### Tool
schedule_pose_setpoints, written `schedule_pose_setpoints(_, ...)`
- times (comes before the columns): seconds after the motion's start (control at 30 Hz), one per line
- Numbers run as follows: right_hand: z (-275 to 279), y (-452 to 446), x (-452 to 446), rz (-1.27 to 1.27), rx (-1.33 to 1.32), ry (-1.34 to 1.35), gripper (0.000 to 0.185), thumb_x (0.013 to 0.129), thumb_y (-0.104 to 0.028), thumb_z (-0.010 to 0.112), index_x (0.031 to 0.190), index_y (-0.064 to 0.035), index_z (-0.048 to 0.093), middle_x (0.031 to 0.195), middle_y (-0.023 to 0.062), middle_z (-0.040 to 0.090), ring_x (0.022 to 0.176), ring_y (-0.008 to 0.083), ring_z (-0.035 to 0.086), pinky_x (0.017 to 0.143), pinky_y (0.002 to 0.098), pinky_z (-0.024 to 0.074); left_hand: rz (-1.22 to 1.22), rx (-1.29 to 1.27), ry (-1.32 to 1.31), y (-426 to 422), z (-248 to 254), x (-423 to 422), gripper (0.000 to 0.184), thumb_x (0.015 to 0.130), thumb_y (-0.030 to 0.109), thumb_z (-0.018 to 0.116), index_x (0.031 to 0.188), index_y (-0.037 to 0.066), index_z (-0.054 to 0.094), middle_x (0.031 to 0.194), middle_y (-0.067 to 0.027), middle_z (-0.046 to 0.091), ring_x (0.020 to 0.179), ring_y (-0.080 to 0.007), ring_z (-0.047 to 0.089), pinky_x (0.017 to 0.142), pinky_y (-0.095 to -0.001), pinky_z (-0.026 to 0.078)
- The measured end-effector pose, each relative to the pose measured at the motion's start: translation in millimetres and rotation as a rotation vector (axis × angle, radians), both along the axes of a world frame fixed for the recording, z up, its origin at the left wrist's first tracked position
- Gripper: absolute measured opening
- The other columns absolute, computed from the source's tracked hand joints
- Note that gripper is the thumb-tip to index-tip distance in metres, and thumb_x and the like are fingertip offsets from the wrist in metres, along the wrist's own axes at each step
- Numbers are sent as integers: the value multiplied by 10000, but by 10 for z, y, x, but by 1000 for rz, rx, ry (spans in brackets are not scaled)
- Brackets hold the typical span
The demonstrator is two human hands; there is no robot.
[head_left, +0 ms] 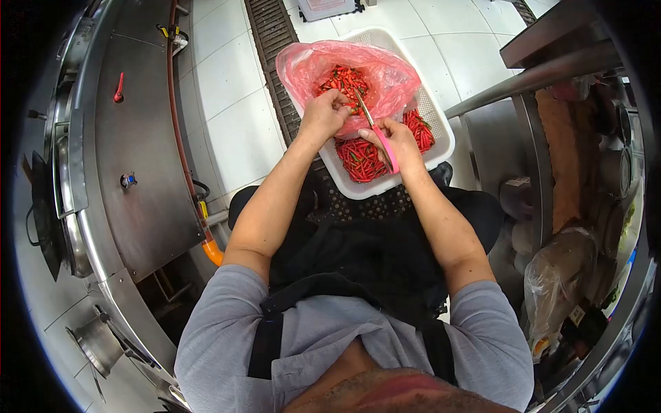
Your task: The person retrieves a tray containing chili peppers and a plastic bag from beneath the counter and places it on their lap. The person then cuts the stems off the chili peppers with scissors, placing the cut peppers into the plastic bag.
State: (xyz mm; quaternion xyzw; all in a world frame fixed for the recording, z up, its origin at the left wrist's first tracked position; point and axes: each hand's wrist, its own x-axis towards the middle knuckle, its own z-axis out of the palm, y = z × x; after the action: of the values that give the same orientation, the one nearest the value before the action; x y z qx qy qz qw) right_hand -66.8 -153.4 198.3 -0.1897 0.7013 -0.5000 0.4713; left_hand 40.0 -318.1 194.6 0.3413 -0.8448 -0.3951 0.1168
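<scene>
My right hand (401, 143) is closed round a pair of scissors with pink handles (384, 143), the blades pointing up into a pink plastic bag (303, 63). My left hand (323, 115) is pinched at the bag's near side, its fingertips on what looks like a small chili pepper close to the blades. Inside the bag lie red chili pieces (339, 78) with some green bits. The bag rests in a white perforated basket (446, 141). Long whole red chilies (361, 162) fill the basket's near part, partly hidden by my right hand and the bag.
A steel counter front (148, 151) runs along my left. To the right stands a steel shelf with bowls and a clear plastic bag (561, 286). A floor drain grate (272, 41) passes beside the basket across the white tiles (234, 131). My knees flank the basket's near end.
</scene>
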Motion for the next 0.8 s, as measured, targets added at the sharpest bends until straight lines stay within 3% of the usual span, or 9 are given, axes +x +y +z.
schedule_pose_setpoints(0.07, 6, 11, 0, 54, 46, 30, 419, 747, -345, 813, 901, -8, 617, 670, 27, 587, 508, 97, 552, 454, 264, 456, 83, 209, 36, -36, -69, -12, 192, 807, 83, 681, 974, 4, 629, 779, -99, 672, 714, -157, 669, 661, -286, 521)
schedule_pose_setpoints(0.27, -11, 50, 35, 29, -78, -93, 491, 751, -356, 810, 1008, 9, 607, 745, 27, 608, 599, 101, 587, 531, 252, 488, 131, 527, 226, 22, 8, -65, 187, 838, 48, 656, 1008, -7, 601, 789, -71, 671, 700, -132, 653, 645, -266, 517)
schedule_pose_setpoints(0.37, -11, 52, 72, 27, -154, -68, 359, 813, -303, 761, 975, -16, 618, 674, 5, 598, 575, 88, 580, 532, 240, 469, 91, 601, 281, 121, -24, -88, 176, 846, 50, 661, 995, -1, 583, 786, -63, 662, 703, -124, 644, 630, -256, 508)
schedule_pose_setpoints(0.5, 84, 55, 31, 19, -79, -78, 459, 758, -327, 809, 1007, 6, 616, 763, 22, 608, 619, 94, 575, 549, 243, 493, 40, 608, 165, 181, 96, -89, 172, 860, 35, 661, 1002, 11, 566, 824, -54, 654, 715, -116, 630, 639, -247, 492)
schedule_pose_setpoints(0.7, 46, 38, 11, 36, -51, -33, 404, 758, -327, 808, 929, -9, 627, 703, 14, 599, 565, 85, 559, 515, 237, 475, 30, 577, 128, 104, 7, -75, 157, 851, 42, 679, 959, 19, 568, 781, -45, 649, 662, -113, 615, 600, -251, 486)
schedule_pose_setpoints(0.8, 30, 32, 9, 72, 44, 61, 359, 795, -325, 774, 907, -11, 639, 637, 7, 581, 467, 82, 530, 445, 240, 422, 28, 561, 100, 79, -46, -66, 151, 853, 51, 672, 962, 16, 573, 764, -48, 649, 631, -116, 611, 571, -256, 482)
